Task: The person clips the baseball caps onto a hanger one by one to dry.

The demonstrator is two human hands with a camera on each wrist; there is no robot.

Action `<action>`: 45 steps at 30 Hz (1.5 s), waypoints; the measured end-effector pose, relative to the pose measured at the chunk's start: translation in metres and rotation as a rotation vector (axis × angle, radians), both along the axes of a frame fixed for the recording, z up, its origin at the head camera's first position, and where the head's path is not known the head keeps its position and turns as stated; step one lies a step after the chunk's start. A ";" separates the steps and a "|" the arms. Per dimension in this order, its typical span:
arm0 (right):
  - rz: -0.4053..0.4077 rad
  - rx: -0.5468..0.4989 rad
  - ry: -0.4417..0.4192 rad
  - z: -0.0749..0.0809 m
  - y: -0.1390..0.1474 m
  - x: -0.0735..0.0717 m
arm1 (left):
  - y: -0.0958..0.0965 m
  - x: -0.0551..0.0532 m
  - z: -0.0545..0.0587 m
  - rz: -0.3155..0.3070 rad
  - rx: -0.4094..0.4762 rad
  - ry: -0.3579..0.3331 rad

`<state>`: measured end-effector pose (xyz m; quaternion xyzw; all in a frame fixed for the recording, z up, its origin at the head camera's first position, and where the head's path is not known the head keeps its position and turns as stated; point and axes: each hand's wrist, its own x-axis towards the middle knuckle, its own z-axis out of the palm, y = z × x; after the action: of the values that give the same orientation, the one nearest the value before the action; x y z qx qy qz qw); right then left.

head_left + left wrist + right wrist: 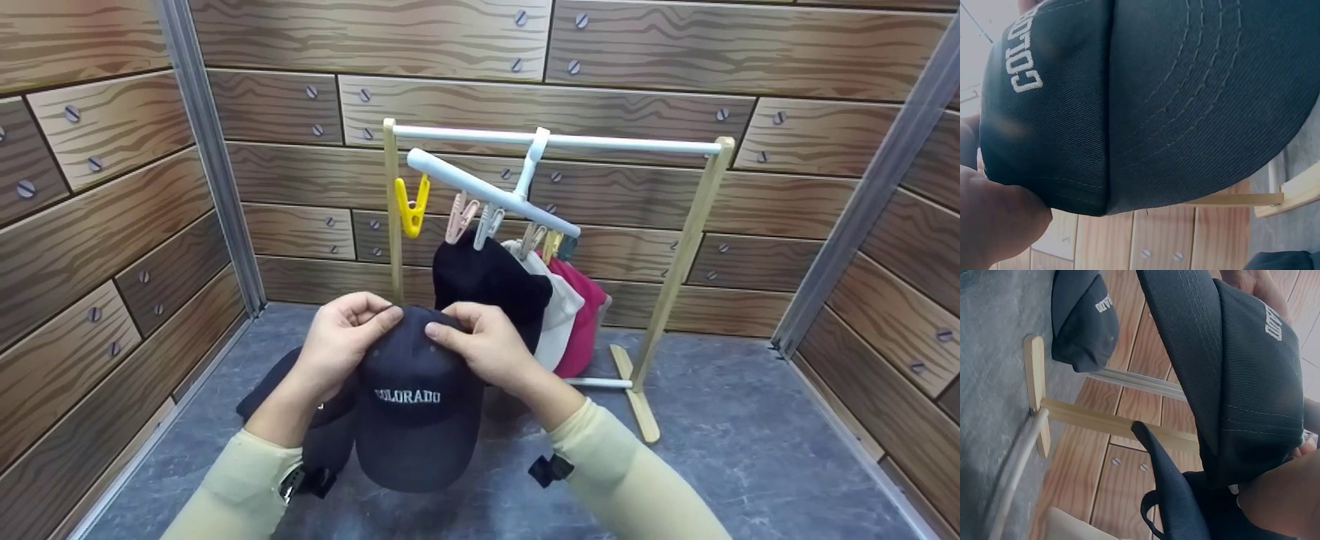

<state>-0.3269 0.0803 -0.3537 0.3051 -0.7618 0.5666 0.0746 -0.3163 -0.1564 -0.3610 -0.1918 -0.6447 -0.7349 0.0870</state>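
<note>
A dark navy baseball cap (418,442) with COLORADO in white letters hangs brim down between my hands. My left hand (337,345) pinches the left side of its crown top, thumb in front. On the other side, my right hand (491,349) pinches the crown with its thumb near an eyelet. Close behind them a black cap (480,277) hangs from a pink clothespin (460,217) and a pale blue clothespin (489,226) on a light blue hanger (487,193). In the left wrist view the cap's stitched brim (1213,107) fills most of the picture.
The hanger hooks over a rack's white bar (630,144). Further along hang a white cap (559,307) and a pink cap (581,322). A yellow clothespin (412,210) dangles at the left end. Another dark cap (322,435) lies at left on the grey surface (750,435).
</note>
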 end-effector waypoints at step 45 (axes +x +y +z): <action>-0.035 0.005 0.074 0.055 0.032 -0.002 | 0.040 0.001 0.051 0.088 0.001 0.151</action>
<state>-0.3292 0.1121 -0.2987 0.3126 -0.7653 0.5515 0.1119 -0.3149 -0.1165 -0.3095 -0.2182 -0.6438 -0.7140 0.1675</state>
